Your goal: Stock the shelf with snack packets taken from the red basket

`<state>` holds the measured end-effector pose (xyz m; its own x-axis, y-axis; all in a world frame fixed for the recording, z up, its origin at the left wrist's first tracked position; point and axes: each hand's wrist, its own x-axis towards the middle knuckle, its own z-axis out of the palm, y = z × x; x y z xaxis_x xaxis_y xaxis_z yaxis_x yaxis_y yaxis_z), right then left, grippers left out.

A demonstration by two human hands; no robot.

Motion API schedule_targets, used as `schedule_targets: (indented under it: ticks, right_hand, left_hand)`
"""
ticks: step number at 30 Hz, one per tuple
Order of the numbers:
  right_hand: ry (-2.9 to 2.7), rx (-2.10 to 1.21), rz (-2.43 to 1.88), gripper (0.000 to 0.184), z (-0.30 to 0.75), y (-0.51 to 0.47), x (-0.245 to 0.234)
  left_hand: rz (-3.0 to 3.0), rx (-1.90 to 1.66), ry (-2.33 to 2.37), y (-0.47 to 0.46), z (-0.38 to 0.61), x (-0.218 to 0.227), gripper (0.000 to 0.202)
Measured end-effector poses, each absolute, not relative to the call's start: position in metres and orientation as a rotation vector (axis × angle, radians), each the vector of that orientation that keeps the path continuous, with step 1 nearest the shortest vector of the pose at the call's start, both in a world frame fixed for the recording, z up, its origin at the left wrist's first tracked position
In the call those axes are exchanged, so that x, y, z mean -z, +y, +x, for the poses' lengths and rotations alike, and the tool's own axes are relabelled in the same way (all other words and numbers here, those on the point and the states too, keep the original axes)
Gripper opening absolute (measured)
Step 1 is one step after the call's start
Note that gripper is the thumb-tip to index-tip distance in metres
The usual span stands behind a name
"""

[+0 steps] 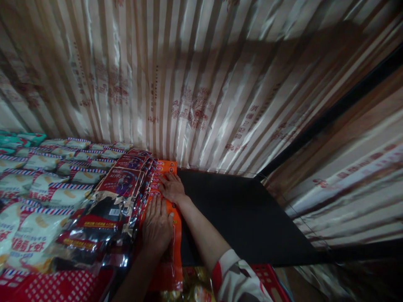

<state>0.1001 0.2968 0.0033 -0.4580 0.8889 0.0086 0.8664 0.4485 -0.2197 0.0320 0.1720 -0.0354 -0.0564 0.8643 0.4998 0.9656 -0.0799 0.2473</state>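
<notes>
Head view: left hand and right hand lie flat, fingers extended, on orange packets running from the back edge of the black shelf past its front edge, where pressing could tip one off.

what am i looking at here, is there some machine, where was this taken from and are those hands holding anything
No machine here: these are one person's bare hands. The single picture comes from a camera worn on that person's head, looking forward and down. The left hand is nearer the camera; the right hand reaches a little farther. Both lie flat on orange packets, and neither seems to grip one. To their left are dark red and black packets, then rows of white packets, with green packets at the far left. A black surface shows on the right, and striped, printed sheeting rises behind.
</notes>
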Motion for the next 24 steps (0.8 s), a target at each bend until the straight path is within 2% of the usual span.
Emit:
schedule_targets:
  ticks: [6, 10, 16, 24]
  right_hand:
    - [-2.534, -0.351, -1.487, 0.05, 0.101, 0.302, 0.003]
    - [-2.295, -0.379, -1.426, 0.053, 0.111, 0.302, 0.01]
    - [-1.856, -0.415, -1.635, 0.039, 0.141, 0.292, 0.015]
    - [-1.805, -0.524, -1.873, 0.033, 0.147, 0.285, 0.01]
  left_hand:
    - [-2.035, 0.81, -2.008, 0.172, 0.031, 0.035, 0.046]
    - [-2.039, 0.8, -1.998, 0.171, 0.031, 0.033, 0.047]
    - [-2.037, 0.78, -1.999, 0.172, 0.032, 0.032, 0.047]
    - [-2.065, 0.902, -1.981, 0.174, 0.028, 0.038, 0.045]
